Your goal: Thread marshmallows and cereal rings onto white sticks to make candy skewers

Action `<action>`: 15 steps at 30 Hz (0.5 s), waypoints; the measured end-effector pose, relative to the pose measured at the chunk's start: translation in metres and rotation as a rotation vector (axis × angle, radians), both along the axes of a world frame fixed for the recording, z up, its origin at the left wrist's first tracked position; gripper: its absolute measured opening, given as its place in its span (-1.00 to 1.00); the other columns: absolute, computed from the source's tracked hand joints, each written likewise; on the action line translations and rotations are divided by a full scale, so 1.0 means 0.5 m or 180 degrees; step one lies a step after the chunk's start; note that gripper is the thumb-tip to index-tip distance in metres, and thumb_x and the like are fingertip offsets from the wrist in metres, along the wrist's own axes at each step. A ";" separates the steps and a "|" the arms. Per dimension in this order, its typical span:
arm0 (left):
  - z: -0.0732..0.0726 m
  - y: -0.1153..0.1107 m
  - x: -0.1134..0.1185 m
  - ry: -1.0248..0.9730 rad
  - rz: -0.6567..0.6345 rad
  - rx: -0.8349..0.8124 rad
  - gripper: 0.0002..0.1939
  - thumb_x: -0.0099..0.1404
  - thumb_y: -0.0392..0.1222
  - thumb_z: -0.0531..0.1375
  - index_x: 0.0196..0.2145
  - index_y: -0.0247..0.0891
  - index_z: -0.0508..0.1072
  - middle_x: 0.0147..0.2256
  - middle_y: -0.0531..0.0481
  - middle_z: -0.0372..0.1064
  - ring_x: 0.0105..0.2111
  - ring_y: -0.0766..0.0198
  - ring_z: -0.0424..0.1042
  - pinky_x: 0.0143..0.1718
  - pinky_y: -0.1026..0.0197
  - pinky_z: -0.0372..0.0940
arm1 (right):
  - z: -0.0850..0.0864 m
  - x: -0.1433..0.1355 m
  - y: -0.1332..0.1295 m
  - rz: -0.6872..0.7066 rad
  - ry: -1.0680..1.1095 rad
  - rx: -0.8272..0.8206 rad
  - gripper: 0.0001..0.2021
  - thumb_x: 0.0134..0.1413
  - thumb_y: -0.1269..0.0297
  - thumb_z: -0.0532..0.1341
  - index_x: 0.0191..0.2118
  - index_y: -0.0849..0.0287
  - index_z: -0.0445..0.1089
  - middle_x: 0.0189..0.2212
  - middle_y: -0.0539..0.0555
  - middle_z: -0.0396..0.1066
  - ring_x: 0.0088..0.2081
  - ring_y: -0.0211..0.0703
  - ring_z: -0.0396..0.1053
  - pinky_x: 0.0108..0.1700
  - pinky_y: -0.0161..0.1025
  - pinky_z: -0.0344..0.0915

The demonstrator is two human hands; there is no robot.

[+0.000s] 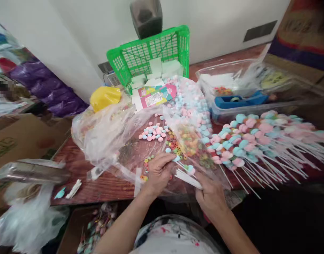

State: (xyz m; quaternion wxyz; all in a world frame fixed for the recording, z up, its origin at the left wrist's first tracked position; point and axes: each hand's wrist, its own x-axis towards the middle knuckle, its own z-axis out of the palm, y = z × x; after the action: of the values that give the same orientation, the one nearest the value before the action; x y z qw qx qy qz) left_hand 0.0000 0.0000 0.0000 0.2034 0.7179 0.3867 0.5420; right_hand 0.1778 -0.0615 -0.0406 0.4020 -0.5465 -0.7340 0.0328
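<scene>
My right hand (211, 194) is closed around a bundle of white sticks (187, 178) at the front of the table. From this hand a stick with a blue and pink candy (189, 170) on it also points up and left. My left hand (160, 173) pinches a small pale blue candy (177, 158) at its fingertips, by the end of a thin stick. Just beyond it lie loose pink and blue candies (153, 132) and coloured candy rings (172, 141) on clear plastic. To the right is a pile of candy-topped sticks (243, 141).
A green basket (184, 49) stands at the back against the wall. Clear plastic bags (98, 137) lie left, near a yellow object (105, 98). Behind the pile, a blue tape dispenser (238, 100) rests on a clear bin (225, 67). Several cartons (21, 137) flank the table (98, 192).
</scene>
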 end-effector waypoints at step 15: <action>-0.014 0.074 -0.037 0.1330 0.0333 -0.0358 -0.75 0.24 -0.28 0.18 -0.11 -0.23 0.51 -0.16 -0.15 0.51 -0.14 0.12 0.46 -0.05 0.02 0.32 | -0.025 0.018 0.012 -0.0473 0.0016 -0.0172 -0.57 -0.06 0.49 0.00 -0.10 0.19 0.49 -0.31 0.15 0.57 -0.34 -0.04 0.54 -0.31 -0.19 0.46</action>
State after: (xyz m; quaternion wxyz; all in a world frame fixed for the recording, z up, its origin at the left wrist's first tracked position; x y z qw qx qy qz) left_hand -0.0186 0.0369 -0.0069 0.1303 0.7811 0.4867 0.3689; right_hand 0.1868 -0.0555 -0.0529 0.3903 -0.6099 -0.6892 0.0240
